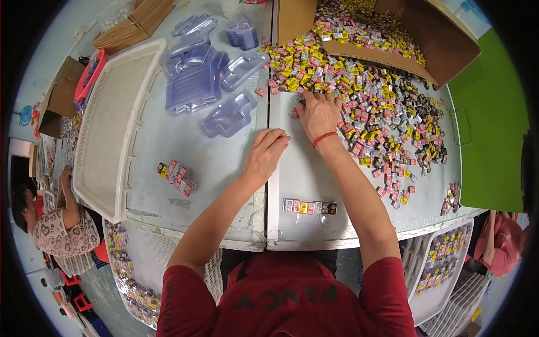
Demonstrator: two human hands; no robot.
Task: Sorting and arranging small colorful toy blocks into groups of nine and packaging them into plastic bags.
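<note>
My right hand [323,115], with a red bracelet at the wrist, reaches to the near edge of a heap of small colourful boxes [359,84]. Its fingers bend down among the boxes, and what lies under the fingertips is hidden. My left hand [265,153] is closed beside the table seam, its fingers curled together; whatever it holds is covered. In front of me on the right tabletop lies a clear plastic tray [310,206] with a row of small boxes in it. A filled clear pack [178,176] rests on the left tabletop.
Empty clear plastic blister shells [193,81] are stacked at the far left, beside a long white tray [106,135]. A tipped cardboard box [449,42] spills small boxes at the far right. Crates of filled packs [443,264] stand below the table. Co-workers sit at both sides.
</note>
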